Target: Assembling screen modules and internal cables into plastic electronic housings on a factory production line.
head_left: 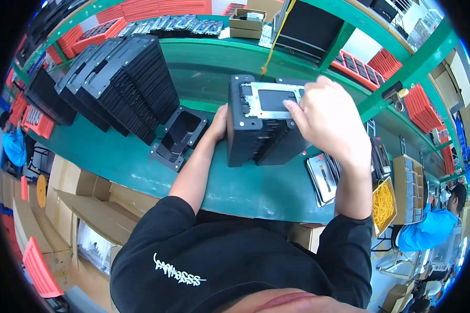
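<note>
A tall stack of black plastic frames stands on the green bench in front of me. On its top lies a flat part with a silver metal frame and a dark rectangular panel. My right hand is over this part's right end, fingers curled in and thumb touching the dark panel; whatever the fingers hold is hidden. My left hand rests against the stack's left side, its fingers out of sight behind it. Beside my left forearm, a single black frame with a glossy dark opening lies on the bench.
More black frame stacks stand at the left. Flat rectangular parts lie by my right forearm, near a box of yellow bands. A yellow cord hangs ahead from the green rack. Open cardboard boxes sit below the bench's left edge.
</note>
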`<state>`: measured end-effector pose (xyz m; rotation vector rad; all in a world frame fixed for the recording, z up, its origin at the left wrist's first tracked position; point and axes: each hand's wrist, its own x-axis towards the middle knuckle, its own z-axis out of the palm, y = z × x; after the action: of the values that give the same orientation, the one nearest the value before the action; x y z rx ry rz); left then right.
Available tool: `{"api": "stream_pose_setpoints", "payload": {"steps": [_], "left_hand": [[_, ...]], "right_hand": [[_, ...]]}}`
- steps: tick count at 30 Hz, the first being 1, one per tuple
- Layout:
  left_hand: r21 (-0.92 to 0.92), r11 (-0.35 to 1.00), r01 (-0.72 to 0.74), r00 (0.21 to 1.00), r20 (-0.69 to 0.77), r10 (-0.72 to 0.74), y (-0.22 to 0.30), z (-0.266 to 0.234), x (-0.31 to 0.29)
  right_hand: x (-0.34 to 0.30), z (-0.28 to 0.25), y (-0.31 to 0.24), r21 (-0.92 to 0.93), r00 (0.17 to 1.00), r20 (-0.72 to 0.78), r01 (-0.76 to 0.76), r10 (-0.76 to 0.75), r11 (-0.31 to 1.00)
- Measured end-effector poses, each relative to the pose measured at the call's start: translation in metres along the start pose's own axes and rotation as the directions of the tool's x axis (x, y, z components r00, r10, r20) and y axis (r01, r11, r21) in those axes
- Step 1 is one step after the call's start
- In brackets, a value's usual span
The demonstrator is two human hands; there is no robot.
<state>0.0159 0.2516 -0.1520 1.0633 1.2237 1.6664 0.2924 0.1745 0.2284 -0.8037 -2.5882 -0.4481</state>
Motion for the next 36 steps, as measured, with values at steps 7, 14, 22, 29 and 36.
{"api": "stream_pose_setpoints", "payload": {"steps": [7,14,22,29,36], "left_hand": [[-0.433,0.863,0.261,0.965,0.102,-0.241,-0.048,-0.050,0.017],[0.025,0.929,-0.370,0.849,-0.397,0.349,0.153,0.020,-0.120],[-0.177,0.984,0.035,0.999,0.002,-0.035,0.161,0.068,-0.269],[0.027,0.975,0.222,0.824,0.530,-0.202,0.169,0.109,-0.269],[-0.004,0.946,-0.324,0.701,0.670,0.243,0.178,0.145,-0.244]], "right_hand": [[-0.043,0.005,0.041,0.447,0.953,-0.204,-0.113,0.224,0.887],[-0.244,0.130,-0.004,0.076,0.624,0.209,-0.778,0.753,0.624],[-0.276,0.140,-0.029,0.156,0.731,-0.056,-0.666,0.680,0.729],[-0.249,0.122,-0.030,0.383,0.654,-0.269,-0.601,0.707,0.702],[-0.221,0.078,-0.098,0.975,0.751,-0.024,-0.129,0.660,0.182]]}}
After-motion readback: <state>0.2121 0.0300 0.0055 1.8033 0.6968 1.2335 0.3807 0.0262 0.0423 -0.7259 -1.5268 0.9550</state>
